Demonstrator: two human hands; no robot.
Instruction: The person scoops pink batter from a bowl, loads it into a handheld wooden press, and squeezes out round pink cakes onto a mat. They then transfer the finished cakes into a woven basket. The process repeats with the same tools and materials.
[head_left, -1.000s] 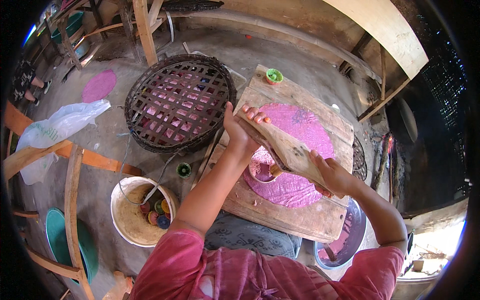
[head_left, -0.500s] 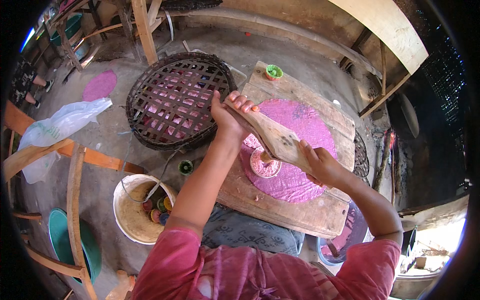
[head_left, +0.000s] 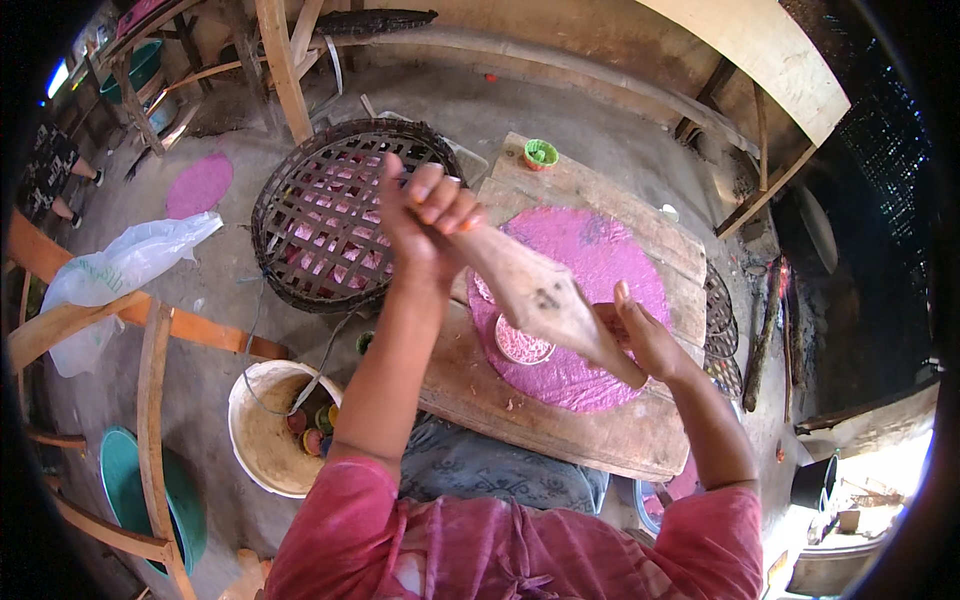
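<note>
My left hand (head_left: 425, 215) grips the upper-left end of a pale wooden board (head_left: 525, 280) with dark spots on its face. At the board's lower-right end is my right hand (head_left: 648, 335), thumb up and fingers partly hidden behind the wood. The board is tilted and held above a round pink sheet (head_left: 600, 250) on a wooden table (head_left: 560, 435). Partly behind the board, a white-rimmed round container (head_left: 523, 343) with pink shreds stands on the sheet. More pink shreds lie beside it, mostly covered by the board.
A green-and-red cup (head_left: 540, 155) stands at the table's far corner. Left of the table are a woven basket (head_left: 300, 215) over pink pieces and a white bucket (head_left: 265, 440) with coloured cups. A wooden frame (head_left: 150, 400) and teal basin (head_left: 175, 500) are farther left; burning wood (head_left: 765, 345) lies right.
The board has swung toward me and left, turning its broad face more to view. My left hand has moved left, and my right hand's grip has shifted to the board's lower end.
</note>
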